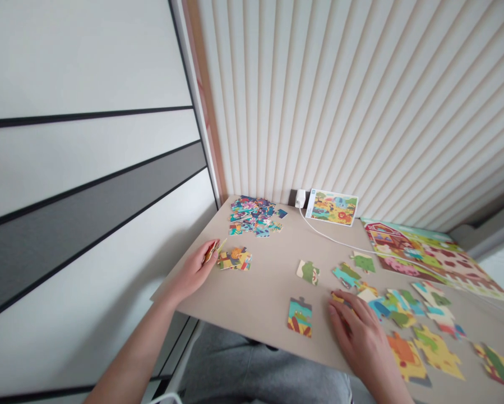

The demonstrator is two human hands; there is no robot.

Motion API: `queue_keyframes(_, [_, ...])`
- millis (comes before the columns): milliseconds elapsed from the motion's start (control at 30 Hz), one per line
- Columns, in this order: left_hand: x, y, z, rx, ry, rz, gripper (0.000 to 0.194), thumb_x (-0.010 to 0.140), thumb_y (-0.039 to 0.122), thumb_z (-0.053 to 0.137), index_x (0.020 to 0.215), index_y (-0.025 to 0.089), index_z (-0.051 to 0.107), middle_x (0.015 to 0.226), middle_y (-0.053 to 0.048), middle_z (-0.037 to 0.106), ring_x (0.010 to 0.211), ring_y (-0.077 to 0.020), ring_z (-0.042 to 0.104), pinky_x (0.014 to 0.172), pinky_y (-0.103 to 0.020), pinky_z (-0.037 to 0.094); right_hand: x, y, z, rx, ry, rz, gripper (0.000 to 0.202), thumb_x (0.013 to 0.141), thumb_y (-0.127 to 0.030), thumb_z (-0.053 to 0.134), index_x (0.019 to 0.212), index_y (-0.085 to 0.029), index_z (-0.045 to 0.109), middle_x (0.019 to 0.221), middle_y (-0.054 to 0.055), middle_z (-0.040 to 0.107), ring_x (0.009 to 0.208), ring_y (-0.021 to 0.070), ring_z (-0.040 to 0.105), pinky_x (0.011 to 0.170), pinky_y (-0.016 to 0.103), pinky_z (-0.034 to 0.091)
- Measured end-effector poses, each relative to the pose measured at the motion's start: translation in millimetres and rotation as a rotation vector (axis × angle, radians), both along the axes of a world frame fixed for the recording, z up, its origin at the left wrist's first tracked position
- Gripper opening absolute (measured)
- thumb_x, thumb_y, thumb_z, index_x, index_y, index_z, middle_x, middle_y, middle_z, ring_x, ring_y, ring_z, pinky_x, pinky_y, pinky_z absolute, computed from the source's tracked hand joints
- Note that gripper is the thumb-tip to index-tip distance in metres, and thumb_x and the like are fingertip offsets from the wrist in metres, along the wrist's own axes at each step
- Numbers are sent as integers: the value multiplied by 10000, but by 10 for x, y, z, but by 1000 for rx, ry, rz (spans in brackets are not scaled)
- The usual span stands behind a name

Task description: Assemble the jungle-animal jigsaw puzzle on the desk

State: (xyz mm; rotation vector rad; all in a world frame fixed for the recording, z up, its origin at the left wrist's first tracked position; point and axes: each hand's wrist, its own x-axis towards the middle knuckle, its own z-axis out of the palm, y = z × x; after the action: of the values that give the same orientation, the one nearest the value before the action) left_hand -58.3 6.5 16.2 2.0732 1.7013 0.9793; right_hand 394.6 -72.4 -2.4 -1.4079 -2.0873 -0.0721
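Observation:
My left hand is closed around some jigsaw puzzle pieces at the table's left side. Just right of it lies a small heap of yellow and orange pieces. My right hand rests low over the table, its fingers curled on a puzzle piece that they mostly cover. Left of this hand sit a piece with a green crocodile-like picture and, farther back, a cream and green piece. Several loose pieces spread out to its right, among them an orange one.
A pile of dark blue and teal pieces occupies the back left corner. A picture card leans by a white charger, whose cable crosses the table. An assembled farm puzzle lies at the back right.

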Motion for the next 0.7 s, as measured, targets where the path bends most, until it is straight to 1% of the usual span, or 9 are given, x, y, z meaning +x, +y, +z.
queue_keyframes(67, [58,25,-39,10,30,-30,424,1054,456,456,1419,253,527,1399,-93,641,1285,-272,622,1091,-411,500,-19,-12,24,-12,2,-8,220,1021,-332,559,1178,-259,696,1291,127,657,1197,315,634,1010,526,541])
queue_keyframes(167, [136,58,-90,41,82,-88,434,1000,425,538,1396,247,551,1408,-113,618,1334,-319,560,1160,-495,425,-45,-26,63,-27,3,-15,214,1024,-304,551,1181,-257,689,1286,122,656,1195,304,635,1006,516,548])
queue_keyframes(233, [165,68,-110,55,108,-119,440,989,403,551,1401,250,551,1425,-116,598,1352,-331,530,1181,-523,390,-57,-32,81,-33,2,-18,206,1027,-294,546,1170,-257,689,1287,121,655,1197,302,632,1007,515,548])
queue_keyframes(300, [175,69,-119,60,153,-136,456,993,418,558,1420,261,534,1428,-112,586,1343,-327,530,1172,-520,399,-66,-37,92,-37,1,-23,202,1029,-291,541,1163,-257,688,1289,123,652,1196,304,630,1007,519,547])
queue_keyframes(467, [195,69,-107,46,304,-143,587,966,531,615,1486,299,471,1416,-105,563,1323,-328,542,1121,-495,449,-85,-50,121,-38,6,-27,194,1029,-283,540,1145,-255,693,1285,123,654,1191,301,633,997,512,556])
queue_keyframes(700, [254,100,-123,88,281,-125,578,988,518,581,1500,288,443,1375,-104,584,1294,-319,559,1112,-480,449,-100,-72,177,13,22,-59,182,1017,-246,552,1124,-247,700,1246,116,682,1161,288,652,990,502,556])
